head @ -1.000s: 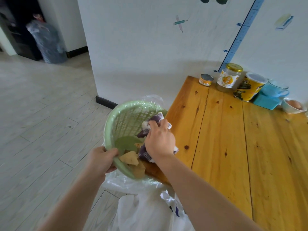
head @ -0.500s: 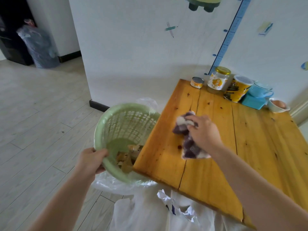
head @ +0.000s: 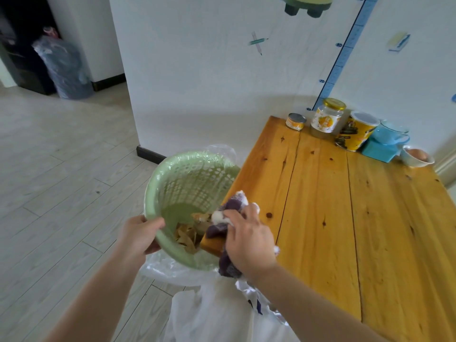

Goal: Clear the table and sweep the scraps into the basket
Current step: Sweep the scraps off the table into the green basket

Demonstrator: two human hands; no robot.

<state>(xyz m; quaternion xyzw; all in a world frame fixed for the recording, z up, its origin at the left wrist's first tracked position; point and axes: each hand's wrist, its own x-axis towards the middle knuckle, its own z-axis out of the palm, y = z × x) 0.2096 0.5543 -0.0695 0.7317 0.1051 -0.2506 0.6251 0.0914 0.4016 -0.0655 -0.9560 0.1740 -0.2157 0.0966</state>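
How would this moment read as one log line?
left hand: holds basket rim | right hand: cloth at table corner | scraps: in basket

I counted one green basket (head: 190, 178), one wooden table (head: 345, 206) and one purple-and-white cloth (head: 228, 213). At the table's far edge I saw one small tin (head: 295, 121), one glass jar (head: 326, 118), one yellow tub (head: 355, 130), one blue cup (head: 389, 135) and one white bowl (head: 417, 157).
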